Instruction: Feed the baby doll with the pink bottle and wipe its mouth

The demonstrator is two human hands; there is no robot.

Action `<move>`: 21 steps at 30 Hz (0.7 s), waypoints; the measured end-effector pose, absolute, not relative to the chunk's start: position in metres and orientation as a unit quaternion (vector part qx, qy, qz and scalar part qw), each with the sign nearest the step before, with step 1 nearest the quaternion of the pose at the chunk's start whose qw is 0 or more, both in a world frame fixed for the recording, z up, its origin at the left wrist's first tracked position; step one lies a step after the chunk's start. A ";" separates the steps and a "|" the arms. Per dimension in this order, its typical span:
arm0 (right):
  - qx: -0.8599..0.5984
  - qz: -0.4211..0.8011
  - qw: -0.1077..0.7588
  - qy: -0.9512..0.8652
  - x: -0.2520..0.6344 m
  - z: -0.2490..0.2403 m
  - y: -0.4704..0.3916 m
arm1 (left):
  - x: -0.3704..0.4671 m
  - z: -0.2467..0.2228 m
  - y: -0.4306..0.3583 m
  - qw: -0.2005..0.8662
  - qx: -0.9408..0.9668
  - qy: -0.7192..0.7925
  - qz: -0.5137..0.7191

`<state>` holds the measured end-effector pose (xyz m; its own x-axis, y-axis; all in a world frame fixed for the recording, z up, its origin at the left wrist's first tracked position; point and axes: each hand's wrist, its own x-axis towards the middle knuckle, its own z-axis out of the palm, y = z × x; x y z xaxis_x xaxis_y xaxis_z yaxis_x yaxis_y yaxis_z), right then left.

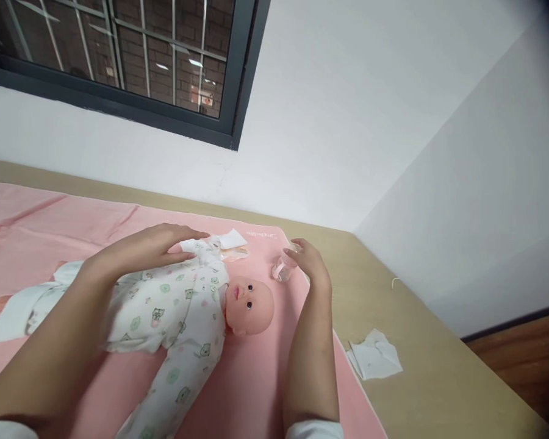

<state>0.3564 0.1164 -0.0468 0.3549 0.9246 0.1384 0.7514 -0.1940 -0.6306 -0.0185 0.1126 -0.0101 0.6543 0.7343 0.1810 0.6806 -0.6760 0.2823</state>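
Note:
A baby doll in a white suit printed with small bears lies on its back, its head toward the right. My left hand hovers at the doll's far side by its chest and sleeve, thumb and fingers apart, with nothing visible between them. Beyond the doll's head, my right hand has its fingers closed round the top of a small clear baby bottle with a pink band. The bottle's lower part shows; its top is partly hidden by the fingers.
A pink mat covers much of the wooden table. Near the doll's far arm lie a white tissue and a clear packet. A crumpled white cloth rests right of the mat. Walls and a barred window stand behind.

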 end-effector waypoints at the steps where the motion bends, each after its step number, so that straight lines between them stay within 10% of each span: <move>1: -0.760 0.138 0.313 -0.553 0.357 -0.047 0.116 | -0.019 -0.009 0.111 0.091 0.902 0.399 0.139; 21: -0.803 0.067 0.260 -0.532 0.356 -0.049 0.114 | -0.028 -0.005 0.109 0.100 0.888 0.432 0.123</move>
<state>0.3559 0.1140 -0.0485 0.4248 0.8895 0.1686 0.8192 -0.2984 -0.4897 -0.0282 0.1094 -0.0054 0.5970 0.7913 0.1318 0.7424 -0.6073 0.2829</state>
